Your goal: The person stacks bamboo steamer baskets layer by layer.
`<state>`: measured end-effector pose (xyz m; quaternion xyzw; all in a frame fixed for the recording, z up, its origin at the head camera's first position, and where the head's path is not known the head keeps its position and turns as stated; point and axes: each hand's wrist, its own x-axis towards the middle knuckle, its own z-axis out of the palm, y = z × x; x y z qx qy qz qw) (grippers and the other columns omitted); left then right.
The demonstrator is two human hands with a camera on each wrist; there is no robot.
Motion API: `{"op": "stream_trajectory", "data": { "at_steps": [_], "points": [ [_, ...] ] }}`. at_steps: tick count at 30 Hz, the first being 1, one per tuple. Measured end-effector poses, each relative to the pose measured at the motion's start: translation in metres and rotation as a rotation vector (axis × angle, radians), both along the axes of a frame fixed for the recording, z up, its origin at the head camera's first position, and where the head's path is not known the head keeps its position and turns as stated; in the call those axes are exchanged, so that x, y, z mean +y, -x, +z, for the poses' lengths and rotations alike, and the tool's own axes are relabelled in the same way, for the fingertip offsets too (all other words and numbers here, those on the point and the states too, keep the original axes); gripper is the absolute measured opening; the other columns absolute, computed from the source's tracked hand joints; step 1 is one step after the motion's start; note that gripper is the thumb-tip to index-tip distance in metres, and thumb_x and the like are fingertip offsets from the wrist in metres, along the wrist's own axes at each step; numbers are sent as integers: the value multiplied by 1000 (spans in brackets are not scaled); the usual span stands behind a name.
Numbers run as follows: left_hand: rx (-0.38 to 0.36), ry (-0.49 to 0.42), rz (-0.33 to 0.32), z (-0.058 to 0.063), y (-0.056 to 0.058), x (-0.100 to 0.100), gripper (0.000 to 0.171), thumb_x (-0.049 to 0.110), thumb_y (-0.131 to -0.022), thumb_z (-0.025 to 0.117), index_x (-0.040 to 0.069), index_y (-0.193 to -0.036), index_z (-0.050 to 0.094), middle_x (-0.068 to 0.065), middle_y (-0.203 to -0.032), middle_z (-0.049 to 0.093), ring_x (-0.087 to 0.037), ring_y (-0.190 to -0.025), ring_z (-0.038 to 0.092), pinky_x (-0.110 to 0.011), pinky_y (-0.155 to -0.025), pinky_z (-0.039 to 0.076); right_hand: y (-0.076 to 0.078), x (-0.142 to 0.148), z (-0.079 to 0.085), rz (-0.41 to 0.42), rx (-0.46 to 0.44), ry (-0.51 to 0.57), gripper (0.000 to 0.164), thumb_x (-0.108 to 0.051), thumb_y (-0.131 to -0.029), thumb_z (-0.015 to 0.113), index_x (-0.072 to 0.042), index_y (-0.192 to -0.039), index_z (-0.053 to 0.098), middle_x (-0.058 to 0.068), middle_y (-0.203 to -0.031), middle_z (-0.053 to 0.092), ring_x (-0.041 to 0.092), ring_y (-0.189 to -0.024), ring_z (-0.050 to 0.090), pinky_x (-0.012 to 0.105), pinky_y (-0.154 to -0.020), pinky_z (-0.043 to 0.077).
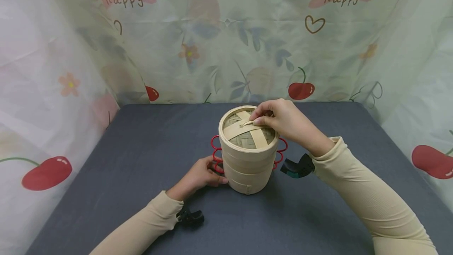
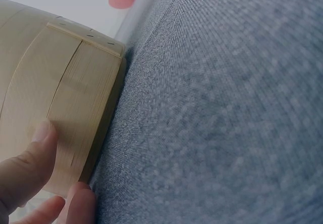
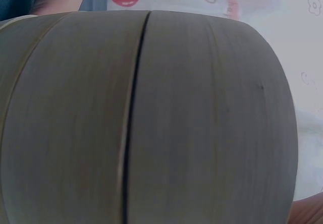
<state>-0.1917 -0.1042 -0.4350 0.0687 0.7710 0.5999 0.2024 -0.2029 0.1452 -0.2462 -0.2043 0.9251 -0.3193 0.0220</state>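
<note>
A round bamboo steamer [image 1: 247,170] of stacked tiers stands upright on the dark cloth. Its woven lid [image 1: 234,132] sits on top, crossed by two flat strips. The right hand [image 1: 284,119] pinches the small twisted loop [image 1: 246,124] at the lid's middle between thumb and fingers. Low on the steamer's left side, the left hand [image 1: 203,174] holds the bottom tier. In the left wrist view its thumb [image 2: 43,138] presses the bamboo wall [image 2: 75,93], with fingertips at the base edge. The steamer wall [image 3: 207,113] fills most of the right wrist view, with a dark seam between tiers.
Red ring handles [image 1: 212,143] stick out from both sides of the steamer. A dark grey cloth [image 1: 159,137] covers the table. Behind and at both sides hangs a printed curtain [image 1: 226,50] with cherries and hearts. Black wrist mounts [image 1: 301,167] hang below both cuffs.
</note>
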Motion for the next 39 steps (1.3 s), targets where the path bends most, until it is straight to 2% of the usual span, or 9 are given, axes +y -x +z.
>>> {"op": "stream_trajectory", "data": {
  "at_steps": [15, 39],
  "points": [
    [-14, 25, 10, -1, 1, 1, 54, 2, -73, 83, 0, -121, 58, -14, -95, 67, -14, -64, 65, -34, -62, 58, -1, 2, 0, 8, 1, 5, 7, -16, -91, 68, -14, -95, 73, 2, -97, 71, 16, -91, 63, 32, -77, 51],
    [-24, 18, 2, -4, 4, 0, 55, 2, -73, 82, 2, -123, 58, -14, -96, 66, -16, -69, 66, -34, -65, 58, 0, 1, 1, 7, 0, 4, 8, -16, -91, 67, -13, -96, 73, 3, -98, 71, 17, -93, 64, 32, -77, 51]
  ]
}}
